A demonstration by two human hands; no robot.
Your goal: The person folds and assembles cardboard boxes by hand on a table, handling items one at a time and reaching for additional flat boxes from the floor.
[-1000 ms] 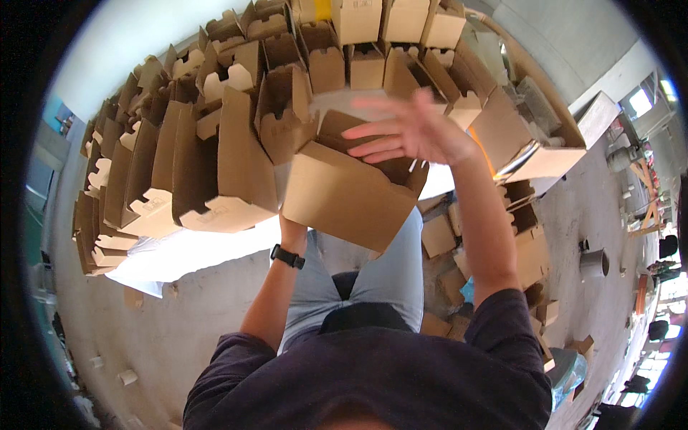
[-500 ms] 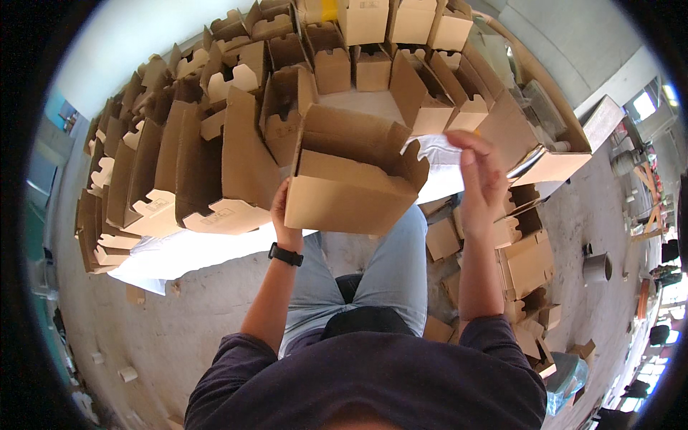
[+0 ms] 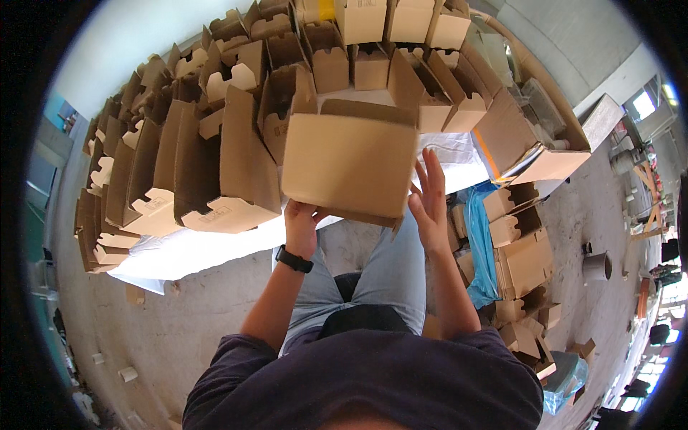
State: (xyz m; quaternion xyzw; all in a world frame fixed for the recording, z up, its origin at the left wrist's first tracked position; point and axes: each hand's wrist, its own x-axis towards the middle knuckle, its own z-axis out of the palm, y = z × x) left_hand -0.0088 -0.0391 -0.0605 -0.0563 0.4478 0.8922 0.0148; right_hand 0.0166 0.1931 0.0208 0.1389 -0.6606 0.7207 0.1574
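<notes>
A brown cardboard box (image 3: 350, 159) is held up in front of me, a broad plain side turned toward me. My left hand (image 3: 302, 223), below a black wristband, grips its lower left corner with the fingers partly hidden behind the cardboard. By the right edge of the box, my right hand (image 3: 428, 197) has its fingers stretched and apart; whether the fingertips touch the cardboard I cannot tell. Behind the held box, several open boxes (image 3: 228, 165) stand in rows on a table with a white cover (image 3: 208, 254).
At the right end of the table is a large carton (image 3: 548, 168) with items in it. More cardboard boxes (image 3: 523, 261) are piled on the floor to my right, with a blue plastic sheet (image 3: 481, 251) hanging beside them. A grey bucket-like container (image 3: 596, 266) stands farther right.
The held box has turned so its open top no longer faces me. My right hand has moved left and down to its side, uncovering the blue plastic. My left hand has shifted slightly right.
</notes>
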